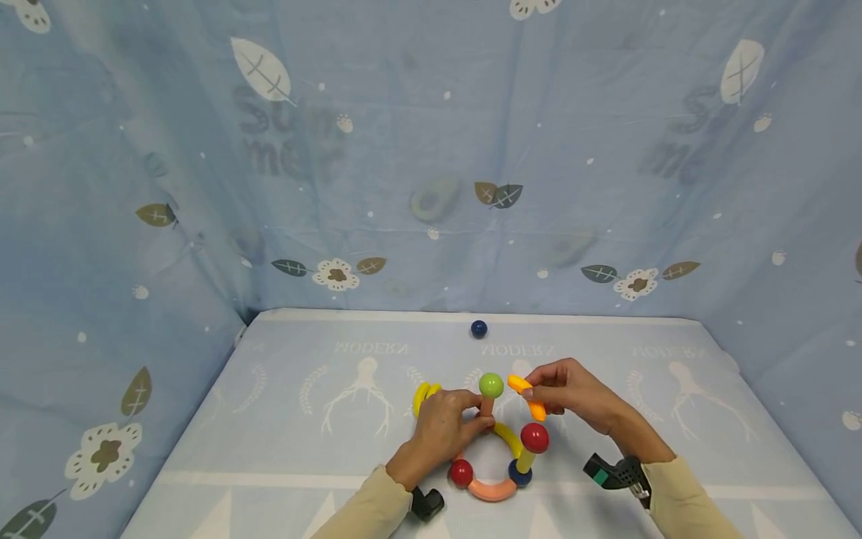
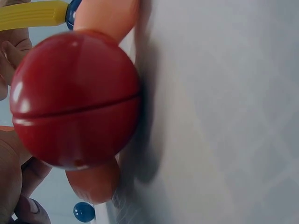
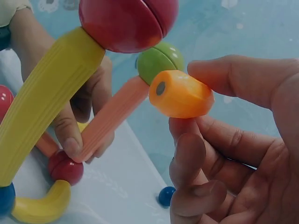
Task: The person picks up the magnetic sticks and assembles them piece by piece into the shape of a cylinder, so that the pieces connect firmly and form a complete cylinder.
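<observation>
My left hand (image 1: 444,427) pinches the lower end of a salmon magnetic stick (image 3: 114,123) between thumb and fingers. A green ball (image 1: 491,385) tops that raised stick; a red ball (image 3: 65,168) sits at its foot. My right hand (image 1: 572,397) pinches an orange magnetic stick (image 1: 528,397), whose grey magnet end shows in the right wrist view. The stick is held right of the green ball. Below them lies a ring of curved sticks and balls, including a yellow stick (image 1: 508,438), a salmon stick (image 1: 493,490) and another red ball (image 2: 77,100).
From the ring's navy ball (image 1: 520,473) rises a yellow stick (image 1: 526,459) topped by a red ball (image 1: 535,438). Loose yellow sticks (image 1: 423,395) lie beyond my left hand. A blue ball (image 1: 479,329) rests near the table's far edge, before a hanging patterned cloth (image 1: 431,150).
</observation>
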### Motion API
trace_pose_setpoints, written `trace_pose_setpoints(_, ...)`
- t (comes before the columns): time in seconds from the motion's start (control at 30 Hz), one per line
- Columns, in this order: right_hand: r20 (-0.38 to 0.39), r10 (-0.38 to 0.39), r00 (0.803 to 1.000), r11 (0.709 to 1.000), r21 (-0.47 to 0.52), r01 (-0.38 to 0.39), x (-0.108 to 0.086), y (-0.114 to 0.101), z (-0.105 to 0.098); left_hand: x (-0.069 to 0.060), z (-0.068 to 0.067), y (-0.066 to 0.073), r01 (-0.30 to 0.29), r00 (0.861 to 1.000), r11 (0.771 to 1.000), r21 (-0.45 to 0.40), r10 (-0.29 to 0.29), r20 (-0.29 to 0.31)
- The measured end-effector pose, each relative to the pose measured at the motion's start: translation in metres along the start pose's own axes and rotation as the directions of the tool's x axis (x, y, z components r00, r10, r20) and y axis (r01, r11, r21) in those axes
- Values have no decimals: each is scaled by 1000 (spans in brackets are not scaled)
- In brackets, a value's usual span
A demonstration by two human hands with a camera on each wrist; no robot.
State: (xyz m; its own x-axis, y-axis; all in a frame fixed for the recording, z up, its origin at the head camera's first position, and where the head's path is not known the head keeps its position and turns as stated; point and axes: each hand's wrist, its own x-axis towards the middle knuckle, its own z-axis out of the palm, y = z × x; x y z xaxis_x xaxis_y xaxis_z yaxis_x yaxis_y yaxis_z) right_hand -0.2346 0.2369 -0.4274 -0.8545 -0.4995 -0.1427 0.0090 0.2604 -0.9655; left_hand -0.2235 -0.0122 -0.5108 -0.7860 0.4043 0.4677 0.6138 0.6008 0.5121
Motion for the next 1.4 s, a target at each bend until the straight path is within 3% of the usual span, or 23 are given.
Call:
trace_pose_setpoints(0.23,19,-22,1000,1000,14,22,1,0,2,1,1,0,19,1000,1000,16,-19,8)
trace_pose_setpoints(0.7,36,45,998,996,70,-48,-4,-1,6,1,0,3,29,1000,999,43,-30,8)
trace_pose_setpoints(1.07,54,47,997,993,104,-53,-7,2,5,1,1,1,31,999,999,29,-32,4)
trace_pose_setpoints(1.27,-52,75,996,990,122,-68,-21,24,6,0,1,1,39,999,999,36,-39,1)
trace_pose_setpoints(1.4,-197,121,973,987,132,-96,-38,49,9,-1,2,1,42,999,999,33,-42,-5)
